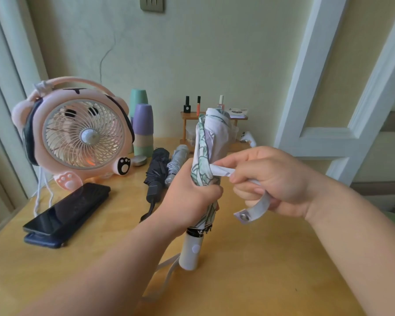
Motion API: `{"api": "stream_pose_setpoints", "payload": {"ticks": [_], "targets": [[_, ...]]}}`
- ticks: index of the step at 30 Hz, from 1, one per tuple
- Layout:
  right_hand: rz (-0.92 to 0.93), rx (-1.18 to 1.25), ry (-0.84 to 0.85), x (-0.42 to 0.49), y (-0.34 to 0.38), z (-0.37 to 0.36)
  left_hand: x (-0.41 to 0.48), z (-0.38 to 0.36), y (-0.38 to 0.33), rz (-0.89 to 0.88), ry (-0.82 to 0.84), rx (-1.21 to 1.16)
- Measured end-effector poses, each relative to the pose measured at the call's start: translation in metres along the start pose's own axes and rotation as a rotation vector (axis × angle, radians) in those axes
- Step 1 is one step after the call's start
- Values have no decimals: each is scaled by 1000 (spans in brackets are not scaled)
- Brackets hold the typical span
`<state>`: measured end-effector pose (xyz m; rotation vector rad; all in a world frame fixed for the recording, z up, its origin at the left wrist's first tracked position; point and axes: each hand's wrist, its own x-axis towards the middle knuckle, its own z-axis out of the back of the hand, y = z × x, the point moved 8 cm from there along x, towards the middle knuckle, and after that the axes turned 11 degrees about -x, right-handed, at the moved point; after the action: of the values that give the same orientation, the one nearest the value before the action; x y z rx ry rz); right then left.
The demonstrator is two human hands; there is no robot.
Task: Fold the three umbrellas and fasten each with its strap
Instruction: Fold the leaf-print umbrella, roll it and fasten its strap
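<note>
Fan (78, 131): one, pink, with paw-shaped feet, upright at the left rear of the table (271, 277).
Phones (66, 215): two, stacked flat, black one on a dark blue one, just in front of the fan.
Cups (143, 124): two stacks, teal behind, purple-topped in front, right of the fan.
Black umbrella (156, 172): one, folded, lying on the table.
Grey umbrella (177, 165): one, folded, lying just beside the black one on its right.
Left hand (189, 197): curled tight round the bunched canopy of the third umbrella.
Floral umbrella (209, 151): one, white with green print, held upright, white handle (190, 252) lowest, at the table top.
Bottles (198, 104): three, small, on a wooden shelf (189, 115) behind.
Strap (253, 208): one, unfastened, snap end hanging loose below the right hand.
Right hand (271, 179): pinching the strap close to the canopy, fingers curled.
</note>
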<state>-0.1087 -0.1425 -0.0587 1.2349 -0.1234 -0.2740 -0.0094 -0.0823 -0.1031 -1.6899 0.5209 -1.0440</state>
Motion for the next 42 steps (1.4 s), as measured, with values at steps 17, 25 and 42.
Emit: {"api": "stream_pose_setpoints", "payload": {"ticks": [17, 25, 42], "targets": [[-79, 428, 598, -21, -10, -30, -12, 8, -8, -163, -9, 40], [-106, 247, 642, -25, -13, -29, -11, -1, -9, -212, 29, 132], [-28, -175, -205, 1, -1, -7, -15, -5, -11, -230, -39, 220]]}}
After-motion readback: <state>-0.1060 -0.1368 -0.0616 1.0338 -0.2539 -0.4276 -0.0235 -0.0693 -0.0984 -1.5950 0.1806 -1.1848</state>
